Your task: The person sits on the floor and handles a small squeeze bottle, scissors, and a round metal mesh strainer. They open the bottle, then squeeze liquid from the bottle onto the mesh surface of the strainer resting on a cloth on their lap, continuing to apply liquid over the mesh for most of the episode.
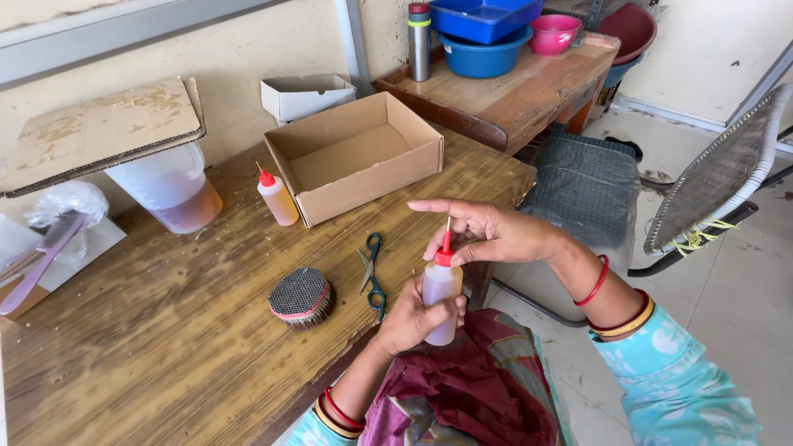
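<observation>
Worn wooden planks make up the table [165, 330], which runs out of view at the left and bottom edges. At its near edge, the left hand [410, 318] wraps its fingers around a small squeeze bottle [441, 291] with a red nozzle; the palm hides much of the bottle's body. Above it, the right hand [487, 235] pinches the nozzle tip between thumb and a bent finger, while the index finger points out straight toward the open cardboard box [355, 157].

Two squeeze bottles show: the held one, and a second squeeze bottle [277, 198] of amber liquid just left of the box. One pair of scissors [372, 272] lies in front of the box, with one round brush [301, 296] bristles-up farther left. A plastic jug [172, 188] stands well left of the box, its top hidden under a cardboard sheet [99, 132]. Behind the box sits one small white carton [301, 95]. A pink comb-like tool [37, 264], hard to make out, is cut off at the far left edge.
</observation>
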